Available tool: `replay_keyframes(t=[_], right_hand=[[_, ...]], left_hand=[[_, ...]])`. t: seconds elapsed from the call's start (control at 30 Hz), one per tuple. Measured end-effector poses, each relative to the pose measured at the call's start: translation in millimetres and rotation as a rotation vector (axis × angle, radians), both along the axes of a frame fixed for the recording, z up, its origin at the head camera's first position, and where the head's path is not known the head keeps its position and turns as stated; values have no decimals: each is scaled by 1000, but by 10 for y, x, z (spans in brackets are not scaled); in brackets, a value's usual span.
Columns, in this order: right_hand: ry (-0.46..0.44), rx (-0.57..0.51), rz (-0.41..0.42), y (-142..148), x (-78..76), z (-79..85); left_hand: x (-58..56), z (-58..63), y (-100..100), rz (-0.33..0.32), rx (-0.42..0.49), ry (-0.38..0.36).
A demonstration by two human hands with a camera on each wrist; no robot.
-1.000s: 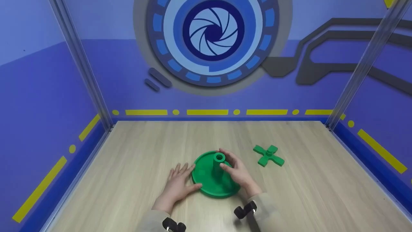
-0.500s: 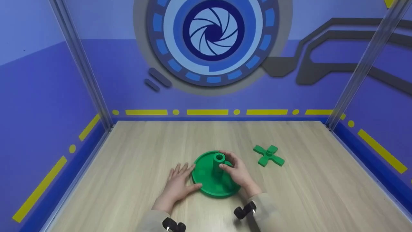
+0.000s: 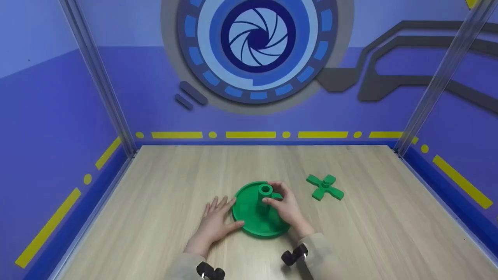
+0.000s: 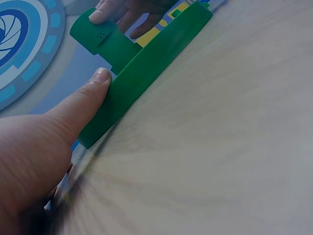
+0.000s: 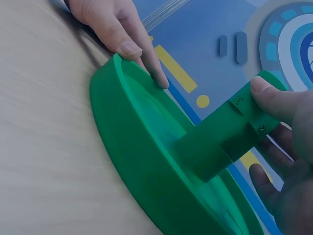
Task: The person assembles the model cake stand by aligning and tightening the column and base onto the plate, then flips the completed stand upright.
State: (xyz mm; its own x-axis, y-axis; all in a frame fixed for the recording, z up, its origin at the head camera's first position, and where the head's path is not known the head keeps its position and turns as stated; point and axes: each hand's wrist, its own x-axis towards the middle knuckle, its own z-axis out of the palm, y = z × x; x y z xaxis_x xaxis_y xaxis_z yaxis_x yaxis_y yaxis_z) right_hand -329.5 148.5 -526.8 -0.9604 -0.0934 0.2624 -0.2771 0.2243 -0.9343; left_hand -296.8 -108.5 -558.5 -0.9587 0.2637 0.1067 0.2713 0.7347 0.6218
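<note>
A round green tray (image 3: pixel 249 221) with a raised rim lies flat on the table. From it a hollow green tube (image 3: pixel 265 194) stands upright, with the number 35 marked on its side in the wrist views. My right hand (image 3: pixel 288 208) grips the tube near its top, thumb on the near side and fingers behind. With fingers spread and fairly straight, my left hand (image 3: pixel 216 221) touches the tray's left rim; its thumb (image 4: pixel 90 98) presses the rim in the left wrist view. The right hand partly covers a small green piece beside the tube.
A green cross-shaped piece (image 3: pixel 325 187) with a short peg in its middle lies to the right of the tray. Blue patterned walls (image 3: pixel 136 97) and metal posts (image 3: pixel 97 70) bound the wooden table (image 3: pixel 175 175).
My right thumb has slid slightly left around the tube, and the fingers behind have drawn in a little. The left hand, the tray and the cross-shaped piece stay in place.
</note>
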Motion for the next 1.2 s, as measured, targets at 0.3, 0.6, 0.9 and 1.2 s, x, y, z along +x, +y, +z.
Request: replay_keyframes(t=[0.3, 0.6, 0.9, 1.2], right_hand=[[21, -21, 42, 13, -1, 7], [-16, -16, 270, 113, -17, 27], [-22, 9, 221, 103, -13, 31], [-29, -8, 206, 91, 4, 35]], left_hand=[[3, 1, -3, 3, -9, 1], [-1, -8, -4, 6, -7, 2], [2, 7, -1, 5, -3, 2], [9, 11, 4, 5, -4, 1]])
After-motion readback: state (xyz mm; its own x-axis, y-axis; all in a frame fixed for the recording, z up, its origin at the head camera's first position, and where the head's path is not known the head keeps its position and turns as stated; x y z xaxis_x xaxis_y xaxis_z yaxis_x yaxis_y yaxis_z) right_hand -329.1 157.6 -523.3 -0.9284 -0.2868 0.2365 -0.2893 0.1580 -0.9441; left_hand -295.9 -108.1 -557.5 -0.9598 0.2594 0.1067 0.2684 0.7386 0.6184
